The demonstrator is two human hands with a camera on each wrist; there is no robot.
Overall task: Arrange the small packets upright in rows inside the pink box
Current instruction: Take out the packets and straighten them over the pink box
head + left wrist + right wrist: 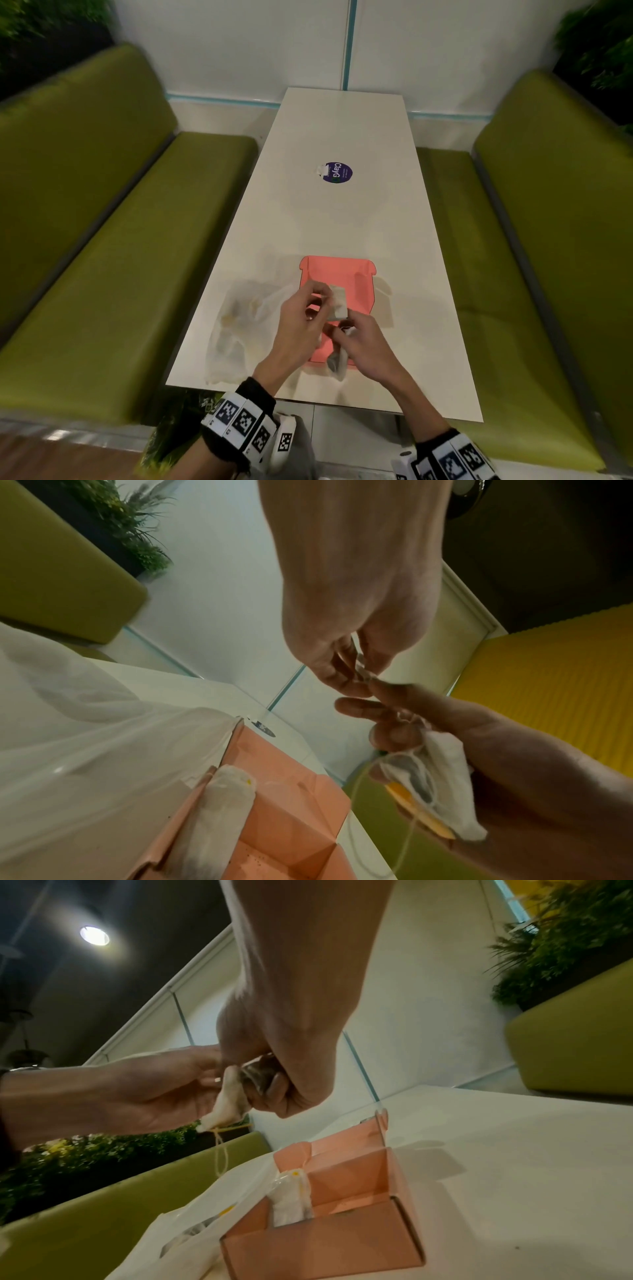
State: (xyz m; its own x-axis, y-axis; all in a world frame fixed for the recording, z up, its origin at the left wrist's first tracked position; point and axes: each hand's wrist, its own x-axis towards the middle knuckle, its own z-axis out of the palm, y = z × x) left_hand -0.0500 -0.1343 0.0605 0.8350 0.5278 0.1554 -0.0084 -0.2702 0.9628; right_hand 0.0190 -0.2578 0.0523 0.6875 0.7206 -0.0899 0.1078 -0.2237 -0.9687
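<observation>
Both hands are up over the open pink cardboard box [337,274] on the long white table [342,137]. The left hand [301,325] pinches one small white paper packet [337,303] between thumb and fingertips, held above the box. The right hand [363,346] sits just below it, fingers curled round a second white packet with a yellow tag and string [435,791], its fingertips meeting the left hand's. A third packet [291,1196] stands upright inside the box against its left wall. A clear crumpled plastic bag [239,322] lies just left of the box, with more packets blurry inside, so I can't count those.
</observation>
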